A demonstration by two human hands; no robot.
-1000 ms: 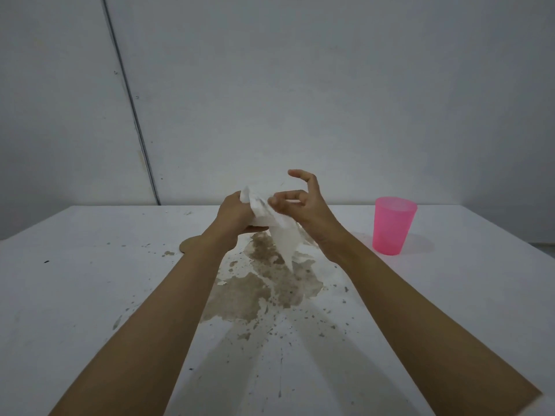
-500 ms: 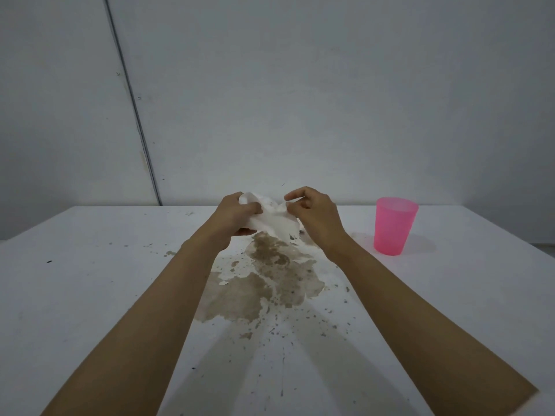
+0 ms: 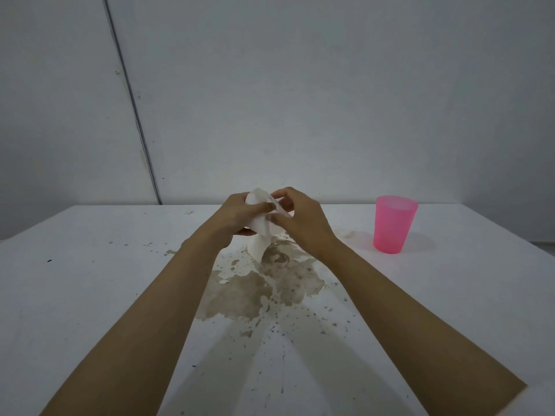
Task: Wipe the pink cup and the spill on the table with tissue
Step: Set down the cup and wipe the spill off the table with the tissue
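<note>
A white tissue (image 3: 260, 232) is bunched between both of my hands above the middle of the table. My left hand (image 3: 237, 216) grips its left side and my right hand (image 3: 303, 223) pinches its right side with fingers curled over it. One end of the tissue hangs down toward a brown spill (image 3: 267, 286) that spreads over the white table under my hands. The pink cup (image 3: 393, 224) stands upright to the right of my right hand, apart from it.
The white table (image 3: 90, 289) carries small brown splashes around the spill and a faint stain (image 3: 350, 234) near the cup. A grey wall stands right behind the table's far edge.
My hands have drawn closer together and bunched the tissue tighter. A corner of it now hangs lower over the spill.
</note>
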